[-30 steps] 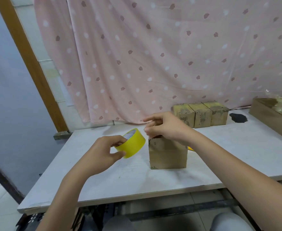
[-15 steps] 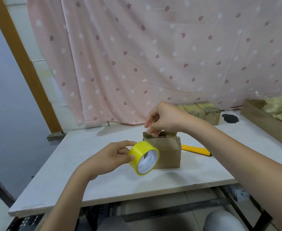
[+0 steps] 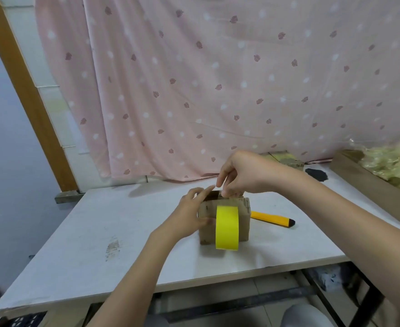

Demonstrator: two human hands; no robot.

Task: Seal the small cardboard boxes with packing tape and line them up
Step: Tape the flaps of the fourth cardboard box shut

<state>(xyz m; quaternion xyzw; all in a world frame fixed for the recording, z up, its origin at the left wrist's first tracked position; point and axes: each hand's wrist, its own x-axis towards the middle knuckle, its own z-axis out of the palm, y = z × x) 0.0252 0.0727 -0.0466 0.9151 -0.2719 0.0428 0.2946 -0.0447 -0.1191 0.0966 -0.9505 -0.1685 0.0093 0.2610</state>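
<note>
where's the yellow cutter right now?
Head view: the cutter lies flat on the table, just right of the box being taped, apart from both hands.

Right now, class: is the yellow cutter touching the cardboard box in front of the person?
Cannot tell. In the head view the cutter runs in behind the box, whose right edge hides that end, so neither contact nor gap shows.
</note>
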